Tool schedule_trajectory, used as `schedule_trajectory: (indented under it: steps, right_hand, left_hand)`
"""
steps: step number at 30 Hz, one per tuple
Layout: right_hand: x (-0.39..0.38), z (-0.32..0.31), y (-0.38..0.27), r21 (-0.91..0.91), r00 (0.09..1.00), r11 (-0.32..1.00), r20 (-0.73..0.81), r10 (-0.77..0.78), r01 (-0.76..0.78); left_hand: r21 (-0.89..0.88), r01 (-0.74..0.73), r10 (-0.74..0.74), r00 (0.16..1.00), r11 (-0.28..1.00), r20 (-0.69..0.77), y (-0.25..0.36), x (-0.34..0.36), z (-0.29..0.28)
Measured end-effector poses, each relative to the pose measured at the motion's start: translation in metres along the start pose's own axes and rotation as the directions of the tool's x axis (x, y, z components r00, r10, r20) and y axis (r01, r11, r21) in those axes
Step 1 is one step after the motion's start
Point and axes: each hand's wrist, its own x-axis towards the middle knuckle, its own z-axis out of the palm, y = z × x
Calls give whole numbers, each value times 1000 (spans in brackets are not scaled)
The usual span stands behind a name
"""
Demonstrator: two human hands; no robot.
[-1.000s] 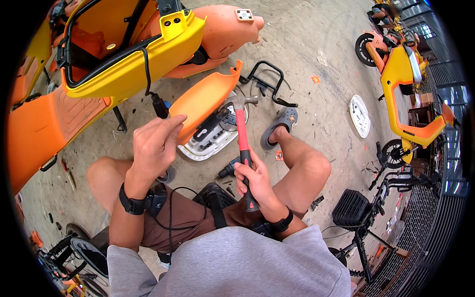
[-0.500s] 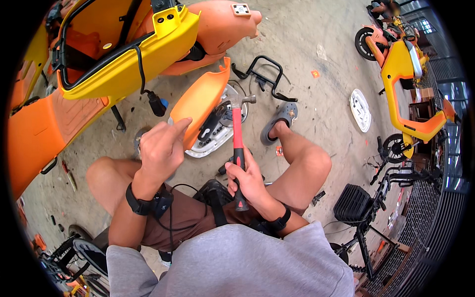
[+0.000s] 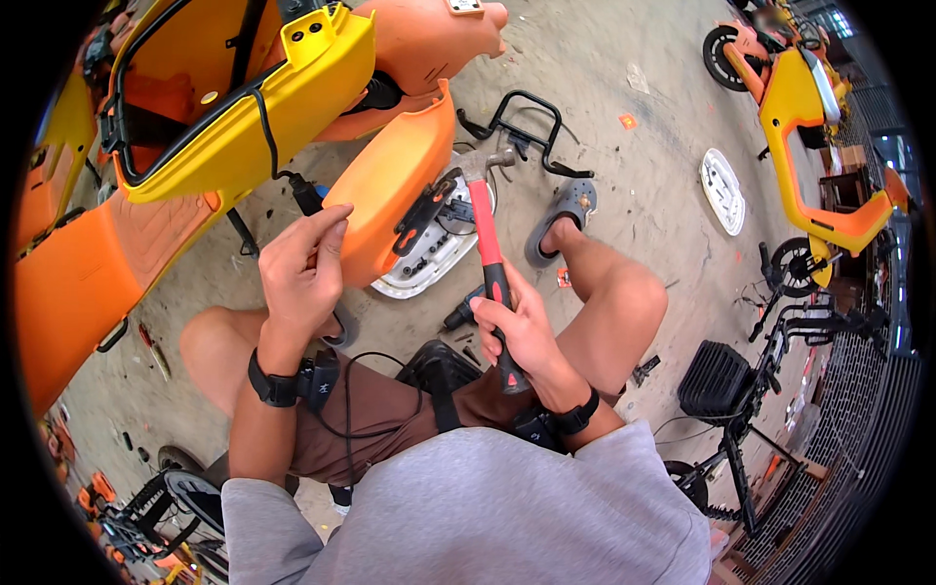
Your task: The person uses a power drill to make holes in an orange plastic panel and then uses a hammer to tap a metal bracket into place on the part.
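Observation:
My right hand [image 3: 509, 314] grips the red-and-black handle of a claw hammer [image 3: 486, 222], its metal head raised toward the panel's far side. My left hand [image 3: 304, 265] is closed at the near end of a curved orange plastic panel [image 3: 390, 166], fingertips on its edge; what lies under them is hidden. A black slotted part [image 3: 421, 213] shows along the panel's right side. Beneath, a white plastic tray [image 3: 419, 278] holds small black parts. A drill [image 3: 461, 312] lies on the floor near my right hand.
An orange-and-yellow scooter body [image 3: 234, 136] fills the upper left. A black tube frame [image 3: 531, 102] lies beyond my foot [image 3: 570, 210]. A white molded part [image 3: 721, 190] lies right, near another scooter [image 3: 785, 127]. A black bare frame with crate [image 3: 712, 380] stands at lower right.
The orange panel, hammer and both hands sit higher in view, as does the surrounding scene. The hammer head has shifted slightly right. Both hands keep their closed grips.

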Motion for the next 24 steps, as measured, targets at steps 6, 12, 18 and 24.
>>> schedule_trajectory:
  steps: [6, 12, 18, 24]
  right_hand:
    - [4, -10, 9, 13, 999, 999, 6, 37, -37]
    - [6, -15, 8, 186, 995, 978, -13, 97, -93]
    - [9, -20, 12, 267, 995, 959, 0, 102, -98]
    - [5, -16, 6, 294, 998, 954, 51, 36, -50]
  left_hand:
    - [49, 68, -72, 994, 996, 86, -7, -6, 3]
    - [94, 93, -107, 982, 991, 156, -2, -2, 18]
    - [130, 231, -259, 924, 964, 280, 6, 8, 9]
    - [118, 280, -300, 928, 953, 220, 5, 14, 1]
